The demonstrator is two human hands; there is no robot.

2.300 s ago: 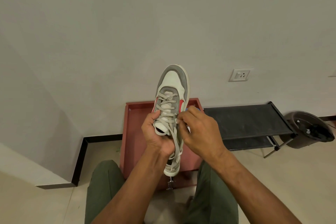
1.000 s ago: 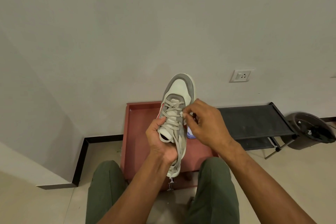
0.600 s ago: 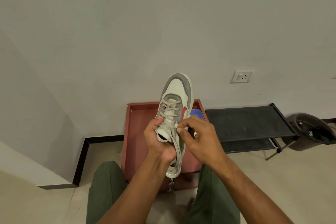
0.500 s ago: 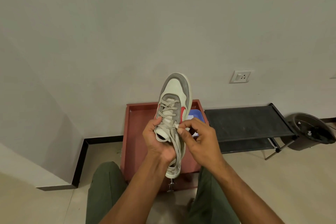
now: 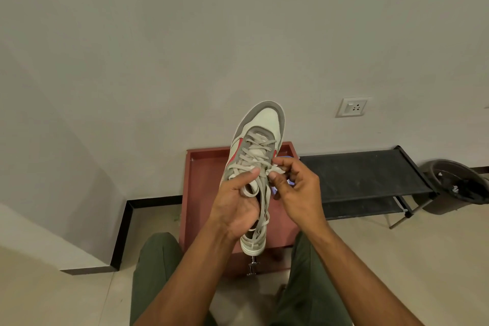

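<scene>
**Position.** Sneaker [image 5: 260, 124] is held up in mid-air over the lap, toe pointing far, heel near. Only the knees and the floor are below it.

**Hands.**
- Left hand [image 5: 235, 209] grips the shoe round the middle from the left. The thumb lies across the tongue and lacing, and the fingers are curled under, out of sight.
- Right hand [image 5: 299, 193] is at the right-hand eyelet row, thumb and forefinger pinching a short bit of lace [image 5: 263, 201]. The other fingers are loosely curled.

**Risks, as judged:**
- The pinch is on a small piece of flat lace. A sharp tug could slip it from the fingers, or draw one side short and leave the ends uneven.
- The left thumb sits on the crossings. If it presses while the right hand pulls, the lace likely binds in the eyelets and won't run.
- Loose ends hang down past the heel and could catch in the fingers or tangle together.
- Only one hand holds the shoe. A hard pull to the right could twist it out of that grip and drop it toward the red tray [image 5: 201, 193] on the floor.

**Look of the shoe.**
- Low-top with a cream upper.
- Grey toe bumper and grey eyelet panels, probably suede.
- Red flash on both sides.
- Flat off-white lace, crossed in several rows, slack near the collar.
- Pale sole edge shows at the heel.

**Beyond.** Black rack [image 5: 365, 174] stands to the right, with a bin [image 5: 455, 185] at far right.
</scene>
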